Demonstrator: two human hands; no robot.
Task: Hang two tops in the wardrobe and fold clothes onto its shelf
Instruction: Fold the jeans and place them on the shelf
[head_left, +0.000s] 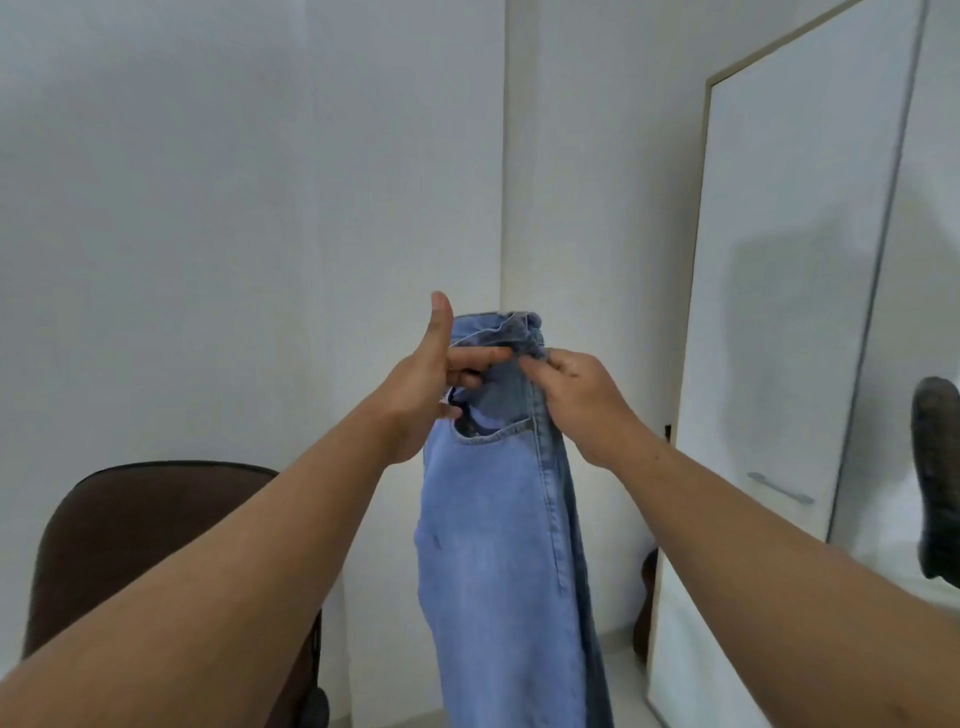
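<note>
A pair of light blue jeans (498, 519) hangs lengthwise in the air at chest height, held up by both hands in front of a white wall (234, 208). The right hand (576, 400) is clenched on the bunched waistband at the top right edge of the jeans, knuckles toward the camera. The left hand (426, 384) sits at the left of the waistband with its thumb pointing straight up; its forefinger lies across the denim and the lower fingers curl in at the pocket opening, so it is touching the jeans, but whether it truly grips them cannot be told. The legs of the jeans drop straight down between the two forearms and leave the bottom of the view. To the right of the jeans stands the open white wardrobe door (779, 312), with a slim metal handle (779, 488) low on it. Right of that door, something dark (935, 467) hangs at the picture's edge. Left of the jeans and lower is a dark brown chair (130, 545).
</note>
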